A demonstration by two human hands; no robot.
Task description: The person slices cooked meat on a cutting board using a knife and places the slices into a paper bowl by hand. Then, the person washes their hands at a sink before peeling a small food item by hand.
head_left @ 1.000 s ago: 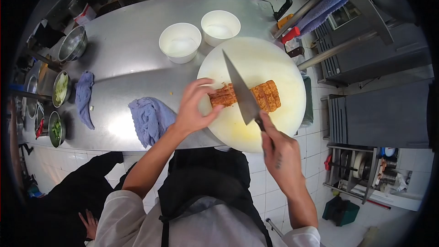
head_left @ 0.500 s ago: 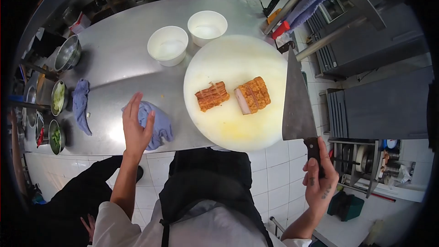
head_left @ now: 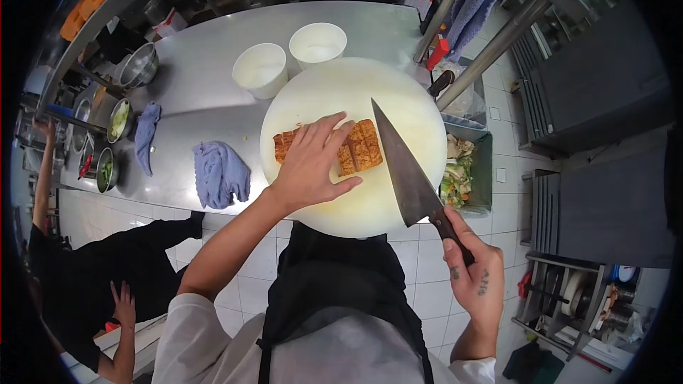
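Note:
On a round white cutting board lie two pieces of golden-brown, crispy-skinned roast pork. My left hand rests over them with its fingers spread, covering the middle, where the pieces meet. The scored right piece of pork shows beside my fingertips; only the end of the left piece is visible. In my right hand is a large chef's knife, gripped by its dark handle. Its broad blade slants over the board's right side, tip pointing away from me, apart from the pork.
Two white bowls stand behind the board on the steel table. Blue cloths and metal bowls of cut vegetables lie to the left. A green bin of scraps is at right. Another person is at left.
My left hand has moved right from beside the blue cloth onto the pork. My right hand has brought the knife left over the board, its blade now slanting. The other person shows more.

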